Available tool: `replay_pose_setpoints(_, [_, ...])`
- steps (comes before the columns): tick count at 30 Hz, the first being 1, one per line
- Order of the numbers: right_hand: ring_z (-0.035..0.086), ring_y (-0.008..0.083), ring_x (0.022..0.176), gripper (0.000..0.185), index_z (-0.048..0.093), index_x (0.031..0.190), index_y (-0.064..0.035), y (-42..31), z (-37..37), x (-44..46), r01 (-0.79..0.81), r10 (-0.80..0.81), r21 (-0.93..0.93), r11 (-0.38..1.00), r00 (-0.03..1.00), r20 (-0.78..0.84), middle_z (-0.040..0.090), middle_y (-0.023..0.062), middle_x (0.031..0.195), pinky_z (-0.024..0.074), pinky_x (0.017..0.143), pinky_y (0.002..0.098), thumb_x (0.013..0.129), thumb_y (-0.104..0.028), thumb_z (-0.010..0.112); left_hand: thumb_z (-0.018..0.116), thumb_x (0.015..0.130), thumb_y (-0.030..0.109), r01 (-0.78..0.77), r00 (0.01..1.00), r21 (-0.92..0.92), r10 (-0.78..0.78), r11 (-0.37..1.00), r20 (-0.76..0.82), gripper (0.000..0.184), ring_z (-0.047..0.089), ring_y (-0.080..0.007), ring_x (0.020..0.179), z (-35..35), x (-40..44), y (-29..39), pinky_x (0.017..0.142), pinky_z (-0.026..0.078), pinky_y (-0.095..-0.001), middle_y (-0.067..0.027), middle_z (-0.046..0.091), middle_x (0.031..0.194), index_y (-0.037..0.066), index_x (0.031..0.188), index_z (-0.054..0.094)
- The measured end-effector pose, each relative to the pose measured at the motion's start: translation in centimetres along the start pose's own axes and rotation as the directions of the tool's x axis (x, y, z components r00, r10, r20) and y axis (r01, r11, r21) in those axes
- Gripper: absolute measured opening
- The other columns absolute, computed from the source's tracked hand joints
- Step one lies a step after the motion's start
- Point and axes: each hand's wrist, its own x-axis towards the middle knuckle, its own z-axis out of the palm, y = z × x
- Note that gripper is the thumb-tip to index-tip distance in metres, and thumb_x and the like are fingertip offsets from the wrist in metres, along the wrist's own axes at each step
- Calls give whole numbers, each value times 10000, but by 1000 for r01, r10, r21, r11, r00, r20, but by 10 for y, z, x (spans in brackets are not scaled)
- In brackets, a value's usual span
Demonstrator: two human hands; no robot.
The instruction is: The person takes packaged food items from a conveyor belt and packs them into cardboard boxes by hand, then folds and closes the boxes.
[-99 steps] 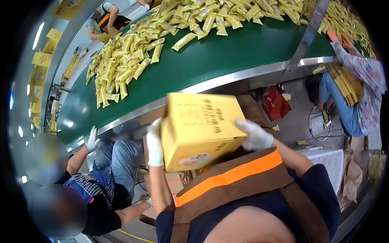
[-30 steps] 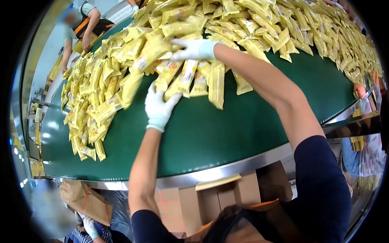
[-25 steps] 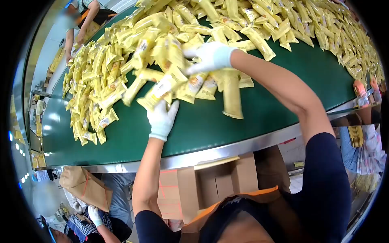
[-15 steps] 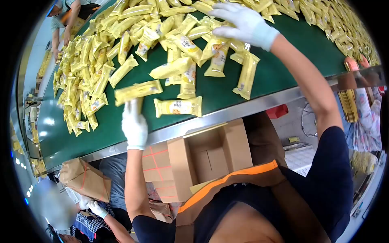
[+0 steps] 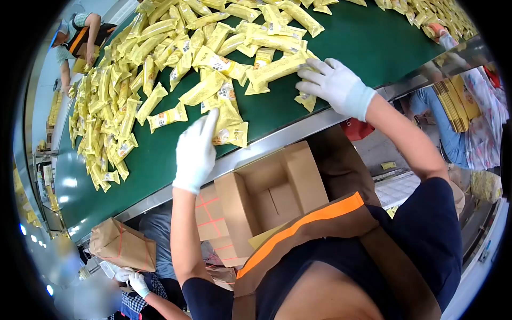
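Note:
Yellow wrapped packets (image 5: 216, 61) lie heaped on the green belt (image 5: 341, 48). My left hand (image 5: 196, 152), in a white glove, is at the belt's near edge beside several packets, fingers pointing up; whether it grips one is unclear. My right hand (image 5: 333, 88), also gloved, has its fingers spread beside the right end of the near packets, over a small packet (image 5: 305, 100) at the edge. An open cardboard box (image 5: 277, 194) stands below the belt edge in front of me, its inside showing bare cardboard.
A metal rim (image 5: 266, 140) borders the belt. Lower left, a co-worker's gloved hands (image 5: 138, 282) are by a brown paper-wrapped parcel (image 5: 125, 245). Another person works at upper left. At right, a person in a floral sleeve sits near folded yellow cartons (image 5: 453, 104).
The box that I held earlier is out of my hands. Both hands have moved over the belt and back to its near edge, and some packets have shifted nearer to the rim.

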Motion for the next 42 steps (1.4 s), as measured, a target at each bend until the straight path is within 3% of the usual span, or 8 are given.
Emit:
replay_pose_setpoints(6, [581,326,1086,395,599,1077,-116,26,-3,-26,-48,49,24,999,998,-46,642,95,1003,427,974,467,778,-347,714,699,714,35,162,986,-98,-164,982,-10,704,624,-332,950,7,-28,-11,837,508,-409,-142,631,1066,104,1379,478])
replay_pose_setpoints(10, [622,387,776,439,610,1066,-92,3,-46,7,-248,243,489,836,967,76,645,163,814,478,710,427,802,-427,718,716,744,53,295,947,-122,-307,948,-93,625,635,-347,937,5,-56,-31,801,524,-411,-144,640,1041,99,1330,507])
replay_pose_setpoints(15, [617,317,858,402,658,1024,-117,6,18,72,-182,166,147,972,980,115,597,116,907,489,741,416,871,-486,623,545,937,427,175,985,2,-175,985,-10,584,593,-365,949,4,-47,-23,831,496,-443,-172,619,1124,72,1394,468])
replay_pose_setpoints(18, [597,280,886,461,618,1004,-82,1,38,56,-54,74,139,989,987,-143,584,93,909,474,771,404,866,-522,615,514,970,341,217,976,-65,-217,974,11,487,582,-356,996,7,-52,-17,899,471,-433,-170,604,1172,63,1369,514])
replay_pose_setpoints(25, [586,288,915,638,585,1180,-86,-3,13,2,-193,186,171,966,981,56,600,106,933,459,806,398,691,-447,782,716,815,272,314,949,-4,-314,949,11,635,565,-361,1090,10,-58,4,937,478,-428,-172,574,1234,42,1371,514])
replay_pose_setpoints(32, [559,339,1187,740,595,1229,-36,51,-8,90,-335,321,719,609,933,163,582,204,1282,435,1001,361,787,-626,665,777,736,324,307,937,68,-314,949,157,761,606,-337,976,-8,-46,1,888,488,-440,-150,626,1060,119,1407,482])
replay_pose_setpoints(39, [549,340,1170,687,628,1148,-41,72,22,118,-216,91,509,833,962,258,576,181,1251,413,1013,368,762,-608,668,780,717,448,207,977,-152,-195,966,90,789,468,-330,1315,-30,52,-41,1168,69,-500,-196,581,1317,95,1378,532])
replay_pose_setpoints(42, [587,325,1048,608,644,1015,-61,33,-8,100,-203,130,264,943,954,269,610,158,1130,441,931,403,700,-578,705,771,701,457,82,953,52,-93,995,289,766,400,-415,1346,-5,83,-43,1159,212,-476,-177,588,1288,158,1372,555])
